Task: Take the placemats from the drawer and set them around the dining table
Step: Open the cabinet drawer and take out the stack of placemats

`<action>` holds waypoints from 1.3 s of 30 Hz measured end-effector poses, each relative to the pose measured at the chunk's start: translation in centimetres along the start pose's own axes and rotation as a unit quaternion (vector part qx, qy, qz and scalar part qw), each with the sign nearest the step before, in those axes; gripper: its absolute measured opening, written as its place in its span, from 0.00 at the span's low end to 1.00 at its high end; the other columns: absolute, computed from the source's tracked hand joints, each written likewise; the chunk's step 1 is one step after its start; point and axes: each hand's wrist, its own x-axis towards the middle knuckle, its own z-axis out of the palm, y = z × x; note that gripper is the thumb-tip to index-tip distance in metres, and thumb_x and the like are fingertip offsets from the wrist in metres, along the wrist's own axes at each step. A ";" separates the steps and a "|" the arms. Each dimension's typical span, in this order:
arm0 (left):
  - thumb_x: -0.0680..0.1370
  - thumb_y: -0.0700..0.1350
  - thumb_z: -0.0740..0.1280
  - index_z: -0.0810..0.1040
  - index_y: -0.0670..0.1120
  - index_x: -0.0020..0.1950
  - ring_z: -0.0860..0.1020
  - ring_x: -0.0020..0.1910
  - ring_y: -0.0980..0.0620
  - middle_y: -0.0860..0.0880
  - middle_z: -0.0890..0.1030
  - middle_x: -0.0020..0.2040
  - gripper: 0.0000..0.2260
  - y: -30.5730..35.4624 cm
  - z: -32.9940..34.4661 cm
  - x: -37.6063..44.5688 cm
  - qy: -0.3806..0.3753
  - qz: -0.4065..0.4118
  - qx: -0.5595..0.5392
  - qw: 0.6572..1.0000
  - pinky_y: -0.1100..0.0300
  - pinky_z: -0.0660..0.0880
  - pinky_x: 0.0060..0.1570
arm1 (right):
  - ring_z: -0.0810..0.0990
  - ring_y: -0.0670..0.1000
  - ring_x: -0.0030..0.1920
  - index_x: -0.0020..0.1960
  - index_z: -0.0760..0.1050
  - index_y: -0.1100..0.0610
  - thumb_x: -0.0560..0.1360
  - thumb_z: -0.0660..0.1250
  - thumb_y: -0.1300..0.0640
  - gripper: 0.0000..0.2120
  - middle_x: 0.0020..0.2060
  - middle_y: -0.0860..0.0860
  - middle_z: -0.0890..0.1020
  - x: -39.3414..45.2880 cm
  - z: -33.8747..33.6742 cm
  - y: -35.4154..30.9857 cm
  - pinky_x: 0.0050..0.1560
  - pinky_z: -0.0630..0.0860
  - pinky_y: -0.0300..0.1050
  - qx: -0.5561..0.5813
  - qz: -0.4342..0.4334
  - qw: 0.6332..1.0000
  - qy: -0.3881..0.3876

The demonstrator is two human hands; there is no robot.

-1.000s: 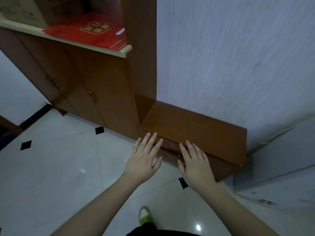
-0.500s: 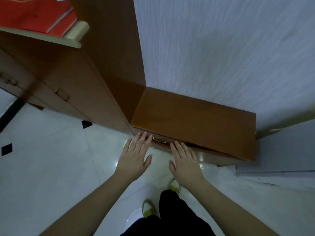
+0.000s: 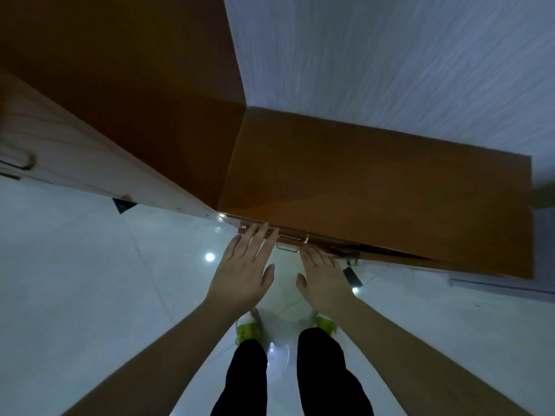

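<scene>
A low brown wooden cabinet (image 3: 375, 187) stands against the wall, seen from above. Its drawer fronts run along the near edge, with a metal drawer handle (image 3: 292, 243) showing between my hands. My left hand (image 3: 244, 268) is flat with fingers spread, its fingertips at the cabinet's front edge just left of the handle. My right hand (image 3: 322, 276) is flat and open too, fingertips just below and right of the handle. Neither hand holds anything. A dark gap (image 3: 387, 253) shows under the cabinet top to the right. No placemats are visible.
A tall wooden cupboard (image 3: 126, 94) rises on the left, adjoining the low cabinet. The floor (image 3: 75, 280) is glossy white tile with small black diamonds. My legs in dark trousers and green shoes (image 3: 247, 328) stand directly below the hands. A textured white wall (image 3: 390, 55) is behind.
I have stepped closer and tilted my view down. The cabinet now fills the frame, both hands have reached its front edge by the handle, and the red items on the shelf have left view.
</scene>
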 end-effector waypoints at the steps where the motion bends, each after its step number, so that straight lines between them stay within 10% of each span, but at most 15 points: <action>1: 0.80 0.55 0.52 0.64 0.46 0.77 0.66 0.74 0.43 0.43 0.68 0.75 0.27 -0.7 1.6 0.5 -0.006 0.010 0.006 1.000 0.45 0.62 0.70 | 0.53 0.53 0.78 0.80 0.49 0.58 0.82 0.51 0.47 0.30 0.79 0.54 0.56 1.6 1.4 0.2 0.76 0.50 0.51 0.006 0.007 1.000 -0.026; 15: 0.78 0.54 0.54 0.67 0.45 0.75 0.69 0.72 0.43 0.43 0.70 0.73 0.27 -5.7 12.2 3.6 -0.013 0.033 0.029 0.999 0.46 0.59 0.69 | 0.48 0.53 0.79 0.80 0.43 0.56 0.81 0.55 0.47 0.34 0.80 0.51 0.48 15.5 10.6 3.0 0.76 0.51 0.53 -0.025 0.087 0.987 -0.132; 27: 0.78 0.54 0.55 0.64 0.42 0.77 0.64 0.75 0.44 0.43 0.66 0.76 0.29 -4.9 15.4 3.8 -0.044 0.034 0.017 0.998 0.45 0.59 0.74 | 0.49 0.54 0.78 0.80 0.41 0.59 0.80 0.57 0.47 0.38 0.79 0.54 0.48 10.0 16.6 0.5 0.77 0.48 0.52 0.009 0.091 0.987 -0.135; 32: 0.78 0.54 0.54 0.76 0.40 0.67 0.75 0.65 0.40 0.40 0.78 0.64 0.26 -4.9 17.6 1.7 -0.108 0.033 0.003 0.994 0.44 0.64 0.68 | 0.82 0.52 0.55 0.62 0.78 0.55 0.71 0.66 0.51 0.21 0.57 0.51 0.81 3.4 17.5 -0.3 0.54 0.78 0.47 0.061 0.028 0.997 0.036; 39: 0.81 0.55 0.53 0.78 0.43 0.63 0.78 0.61 0.41 0.41 0.79 0.62 0.23 -4.4 18.8 -1.1 -0.115 0.018 -0.035 0.993 0.44 0.74 0.62 | 0.77 0.50 0.44 0.51 0.81 0.55 0.75 0.60 0.57 0.12 0.43 0.50 0.81 -1.2 13.1 2.0 0.47 0.73 0.44 0.137 -0.002 0.972 0.189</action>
